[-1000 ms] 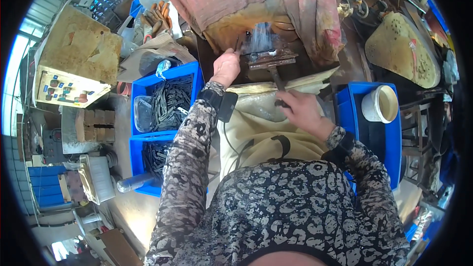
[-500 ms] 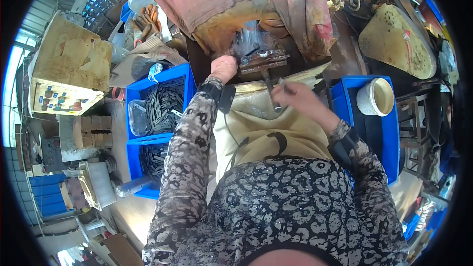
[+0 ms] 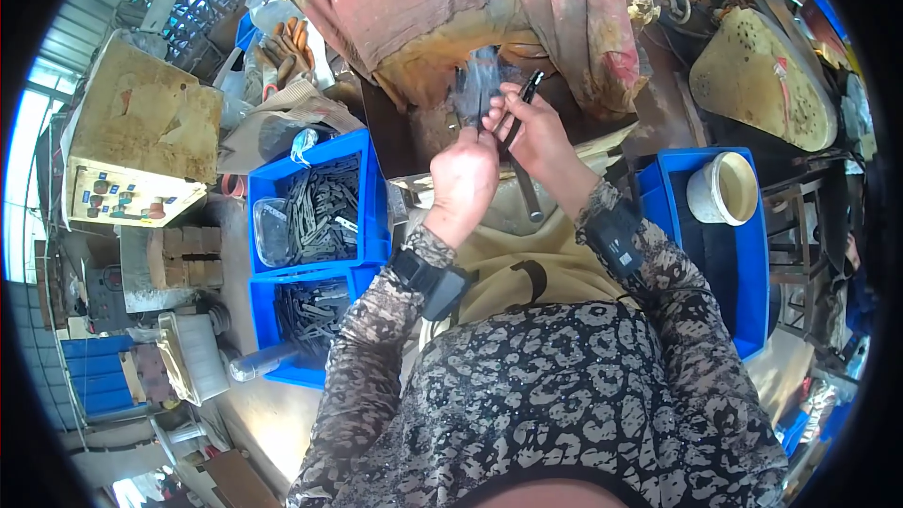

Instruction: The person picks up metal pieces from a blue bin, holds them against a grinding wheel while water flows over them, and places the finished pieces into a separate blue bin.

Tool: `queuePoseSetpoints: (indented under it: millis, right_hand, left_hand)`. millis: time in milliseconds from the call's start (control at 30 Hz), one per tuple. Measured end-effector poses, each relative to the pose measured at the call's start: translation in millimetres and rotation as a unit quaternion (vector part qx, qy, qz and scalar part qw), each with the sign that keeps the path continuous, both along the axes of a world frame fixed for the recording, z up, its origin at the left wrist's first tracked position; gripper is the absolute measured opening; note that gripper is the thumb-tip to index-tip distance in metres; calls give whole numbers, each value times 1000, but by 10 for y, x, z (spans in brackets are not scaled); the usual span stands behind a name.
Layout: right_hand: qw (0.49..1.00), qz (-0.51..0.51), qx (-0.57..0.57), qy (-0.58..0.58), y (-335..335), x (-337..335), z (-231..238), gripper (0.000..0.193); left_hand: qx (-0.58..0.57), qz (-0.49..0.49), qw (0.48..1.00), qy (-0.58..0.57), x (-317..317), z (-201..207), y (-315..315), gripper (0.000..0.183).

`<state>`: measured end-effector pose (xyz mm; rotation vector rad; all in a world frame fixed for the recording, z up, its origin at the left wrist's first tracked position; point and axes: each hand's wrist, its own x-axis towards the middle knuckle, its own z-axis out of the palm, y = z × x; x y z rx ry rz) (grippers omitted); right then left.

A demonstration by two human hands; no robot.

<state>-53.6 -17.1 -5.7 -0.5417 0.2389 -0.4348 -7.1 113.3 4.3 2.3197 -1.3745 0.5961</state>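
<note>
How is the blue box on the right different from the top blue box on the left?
The right box has a round whitish bucket at its far end; the top left box holds lots of dark strips and a clear tub. In this picture, the right box looks longer than the top left box. Both are blue and have open tops.

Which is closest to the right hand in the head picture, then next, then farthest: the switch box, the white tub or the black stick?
1. Black stick: held in the right hand.
2. White tub: off to the right.
3. Switch box: way over on the left side.
</note>
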Motion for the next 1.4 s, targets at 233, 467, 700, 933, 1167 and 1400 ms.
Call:
queuePoseSetpoints:
  millis: [233,467,700,933,1167,1400]
  right_hand:
    - [998,9,-58,22,-129,-169,95,22]
    - [978,36,-187,84,-376,-238,18,28]
    - [444,-197,-820,302,-902,-536,-349,22]
    - [379,-167,-866,279,-961,-542,-386,15]
    - [407,-147,-829,354,-974,-442,-402,19]
    - [434,-152,-806,373,-1021,-400,-423,19]
  left_hand:
    - [-5,-114,966,231,348,16,293,85]
    - [-100,-85,970,205,982,-363,199,55]
    - [38,-53,971,230,1280,-690,-241,37]
    - [108,-125,946,278,1315,-870,-394,43]
    - [104,-161,939,286,1421,-1047,-399,42]
    - [133,-207,954,171,1499,-836,-229,36]
